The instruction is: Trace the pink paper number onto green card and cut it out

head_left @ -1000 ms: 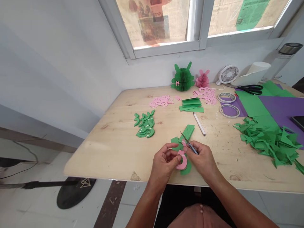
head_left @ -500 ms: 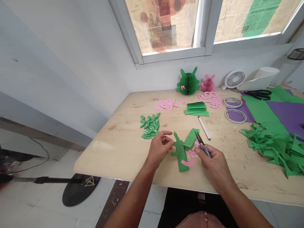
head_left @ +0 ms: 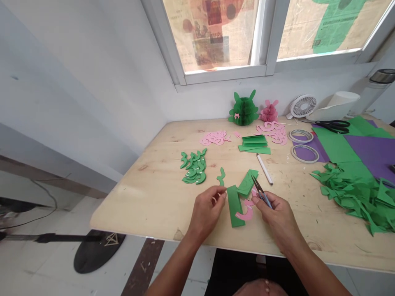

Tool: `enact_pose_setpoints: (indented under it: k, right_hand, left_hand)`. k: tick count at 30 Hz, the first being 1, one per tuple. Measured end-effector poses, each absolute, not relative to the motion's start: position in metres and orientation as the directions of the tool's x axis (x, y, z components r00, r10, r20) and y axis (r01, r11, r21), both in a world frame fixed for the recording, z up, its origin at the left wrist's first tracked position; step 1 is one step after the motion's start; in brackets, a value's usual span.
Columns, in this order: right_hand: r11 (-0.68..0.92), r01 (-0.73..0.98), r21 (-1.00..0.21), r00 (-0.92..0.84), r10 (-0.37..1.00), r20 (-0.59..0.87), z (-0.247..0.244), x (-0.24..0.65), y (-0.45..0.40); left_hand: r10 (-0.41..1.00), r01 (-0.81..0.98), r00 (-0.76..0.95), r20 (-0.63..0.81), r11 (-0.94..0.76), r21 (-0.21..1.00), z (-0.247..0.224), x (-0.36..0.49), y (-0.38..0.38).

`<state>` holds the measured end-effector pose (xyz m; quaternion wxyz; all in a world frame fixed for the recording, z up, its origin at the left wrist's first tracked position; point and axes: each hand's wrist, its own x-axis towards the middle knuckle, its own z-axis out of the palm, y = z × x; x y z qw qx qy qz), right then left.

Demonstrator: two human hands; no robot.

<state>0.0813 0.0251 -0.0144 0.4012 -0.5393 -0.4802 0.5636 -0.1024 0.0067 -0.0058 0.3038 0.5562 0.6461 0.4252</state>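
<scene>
My left hand (head_left: 209, 209) is curled, with thumb and index finger together at the upper left edge of a green paper strip (head_left: 235, 207). The strip lies flat on the table. In my right hand (head_left: 277, 213) is a pair of small scissors (head_left: 261, 191), blue at the handle, its dark blades pointing away from me and slightly apart. A pink curved paper cutout (head_left: 246, 213) lies between the strip and my right fingers. Beyond it rests a green paper piece with drawn curved lines (head_left: 247, 183). A wavy green cutout (head_left: 221, 176) is just past my left fingertips.
Green cutouts (head_left: 195, 167) are piled at left, pink cutouts (head_left: 213, 138) behind them. Folded green strips (head_left: 254, 144), a white pen (head_left: 264, 169) and tape rolls (head_left: 305, 153) lie further over. Green scraps (head_left: 354, 197) heap at right. Black scissors (head_left: 333, 126) lie at the back.
The wavy green cutout has gone from the strip to the table beyond my left hand. My left fingers have closed in at the strip's edge. My right hand stays almost still with the scissors.
</scene>
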Motion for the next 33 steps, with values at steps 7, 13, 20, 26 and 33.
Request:
enact_pose_setpoints:
  k: [7,13,20,26,33]
  right_hand:
    - [-0.179,0.081,-0.981,-0.153,0.970,-0.189,-0.011,0.071,0.027]
    - [-0.080,0.220,-0.972,-0.259,0.956,-0.137,-0.017,0.067,0.034]
    - [0.075,0.474,-0.877,-0.300,0.950,-0.081,-0.020,0.056,0.050]
    - [0.148,0.574,-0.805,-0.287,0.958,-0.029,-0.013,0.065,0.050]
    - [0.211,0.581,-0.786,-0.342,0.940,-0.001,-0.013,0.078,0.032]
  left_hand:
    - [0.975,0.142,-0.155,-0.159,0.181,0.973,-0.004,-0.082,-0.030]
    - [0.980,0.292,-0.151,-0.127,0.167,0.942,-0.013,-0.076,-0.036]
    - [0.985,0.659,-0.166,0.037,0.083,0.748,-0.019,-0.070,-0.037]
    - [0.983,0.780,-0.127,0.133,0.016,0.626,-0.023,-0.068,-0.038]
    - [0.975,0.858,-0.054,0.217,-0.066,0.509,-0.030,-0.067,-0.040]
